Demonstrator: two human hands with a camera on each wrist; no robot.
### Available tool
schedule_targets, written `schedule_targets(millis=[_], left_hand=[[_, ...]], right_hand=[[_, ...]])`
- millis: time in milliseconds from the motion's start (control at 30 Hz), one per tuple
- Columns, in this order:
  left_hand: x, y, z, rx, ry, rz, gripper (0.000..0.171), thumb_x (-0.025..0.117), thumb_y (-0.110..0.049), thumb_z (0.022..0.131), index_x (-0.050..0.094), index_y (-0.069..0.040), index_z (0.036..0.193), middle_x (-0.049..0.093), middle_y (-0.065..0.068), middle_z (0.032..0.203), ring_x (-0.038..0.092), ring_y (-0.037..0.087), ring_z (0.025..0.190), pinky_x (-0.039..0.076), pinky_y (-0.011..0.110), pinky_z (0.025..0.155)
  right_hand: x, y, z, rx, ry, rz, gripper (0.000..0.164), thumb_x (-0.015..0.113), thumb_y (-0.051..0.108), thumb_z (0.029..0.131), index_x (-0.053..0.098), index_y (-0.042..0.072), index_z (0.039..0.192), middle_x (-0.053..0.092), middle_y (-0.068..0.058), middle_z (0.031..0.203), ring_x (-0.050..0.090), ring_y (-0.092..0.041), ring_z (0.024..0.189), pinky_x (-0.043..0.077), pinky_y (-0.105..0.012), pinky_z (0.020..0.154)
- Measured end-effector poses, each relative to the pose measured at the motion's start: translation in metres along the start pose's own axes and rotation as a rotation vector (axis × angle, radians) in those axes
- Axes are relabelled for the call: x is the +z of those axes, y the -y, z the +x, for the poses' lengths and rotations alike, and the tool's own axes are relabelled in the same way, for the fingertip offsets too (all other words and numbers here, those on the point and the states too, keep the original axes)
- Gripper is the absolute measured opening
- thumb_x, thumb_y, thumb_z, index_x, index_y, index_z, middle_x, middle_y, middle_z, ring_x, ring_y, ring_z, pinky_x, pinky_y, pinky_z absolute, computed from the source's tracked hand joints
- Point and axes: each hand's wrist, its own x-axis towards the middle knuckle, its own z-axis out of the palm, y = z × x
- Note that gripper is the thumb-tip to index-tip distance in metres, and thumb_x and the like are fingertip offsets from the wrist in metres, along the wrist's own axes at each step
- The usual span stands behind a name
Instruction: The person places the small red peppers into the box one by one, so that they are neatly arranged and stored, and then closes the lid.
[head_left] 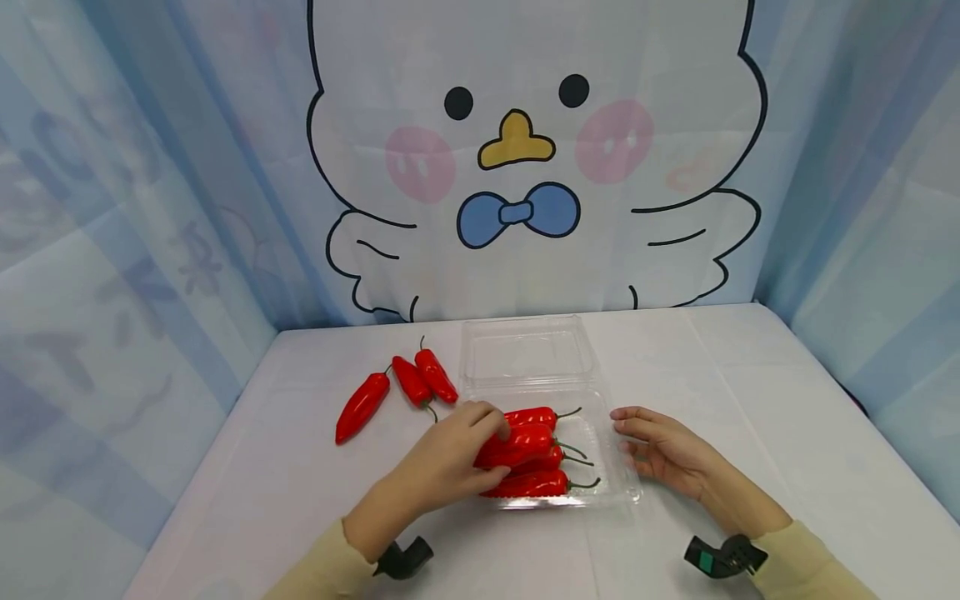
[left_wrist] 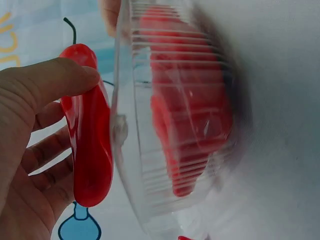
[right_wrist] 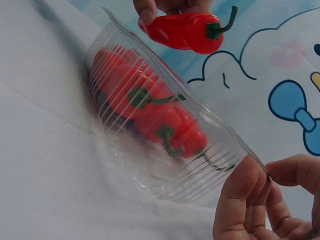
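Nearest, bottom edge of head view: two pale yellow sleeves (head_left: 322, 562), left one at lower centre-left, right one at lower right. A black wrist unit (head_left: 720, 557) sits at the right cuff; a second one is partly hidden under the left wrist.

Left hand (head_left: 453, 454), just left of frame centre: gripping the held pepper (head_left: 516, 446), red, thumb on one side and fingers on the other. Stem points right. Both wrist views put that pepper above the box rim, clear of the peppers inside. It lies to the right of the left hand and well apart from the right hand.

Right hand (head_left: 667, 454), right of centre: thumb and fingers pinch the rim of the clear box (head_left: 603, 446) at its right side; the grip is plain at lower right of the right wrist view.

Box is between the hands, centre of frame. Red peppers (head_left: 534, 483) lie in it under the held one, stems to the right; head view shows three.

Beyond: box lid (head_left: 528, 354), folded back flat on the white table (head_left: 750, 375). Three loose peppers (head_left: 363, 408) are left of the lid, past the left hand, upper left of the box.

Farthest: blue curtain (head_left: 150, 250) at the sides, and a back panel with a cartoon bird (head_left: 517, 142) at upper centre.
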Motion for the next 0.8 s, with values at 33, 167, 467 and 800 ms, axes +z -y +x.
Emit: schedule_targets(millis=[33, 167, 467, 800], left_hand=[[0.002, -0.001, 0.001, 0.007, -0.001, 0.001, 0.039, 0.086, -0.027, 0.084, 0.061, -0.019, 0.113, 0.064, -0.002, 0.12, 0.06, 0.012, 0.111, 0.058, 0.025, 0.092], [0.009, -0.003, 0.005, 0.019, 0.016, 0.009, 0.038, 0.085, -0.028, 0.087, 0.06, -0.02, 0.114, 0.063, -0.002, 0.121, 0.06, 0.013, 0.113, 0.058, 0.025, 0.093], [0.02, -0.002, 0.007, 0.002, 0.149, -0.035, 0.034, 0.083, -0.031, 0.089, 0.061, -0.023, 0.113, 0.063, -0.003, 0.123, 0.059, 0.012, 0.115, 0.056, 0.025, 0.097], [0.021, 0.005, 0.002, 0.131, 0.138, -0.103, 0.015, 0.075, -0.028, 0.096, 0.065, -0.022, 0.105, 0.062, -0.006, 0.117, 0.057, 0.006, 0.107, 0.051, 0.017, 0.097]], right_hand=[[0.0, 0.0, 0.0, -0.001, 0.0, 0.0, 0.015, 0.058, 0.018, 0.106, 0.055, 0.014, 0.12, 0.059, 0.004, 0.104, 0.058, -0.006, 0.083, 0.058, -0.02, 0.07], [0.0, 0.0, 0.0, -0.002, 0.002, 0.004, 0.014, 0.057, 0.018, 0.106, 0.056, 0.014, 0.119, 0.059, 0.004, 0.104, 0.059, -0.006, 0.082, 0.058, -0.02, 0.07], [0.0, -0.001, 0.0, -0.009, 0.01, -0.013, 0.016, 0.058, 0.018, 0.106, 0.054, 0.014, 0.12, 0.058, 0.005, 0.104, 0.058, -0.006, 0.083, 0.057, -0.02, 0.07], [0.0, -0.001, 0.0, -0.012, 0.0, -0.001, 0.016, 0.058, 0.018, 0.106, 0.054, 0.014, 0.121, 0.058, 0.004, 0.104, 0.058, -0.006, 0.083, 0.057, -0.02, 0.07]])
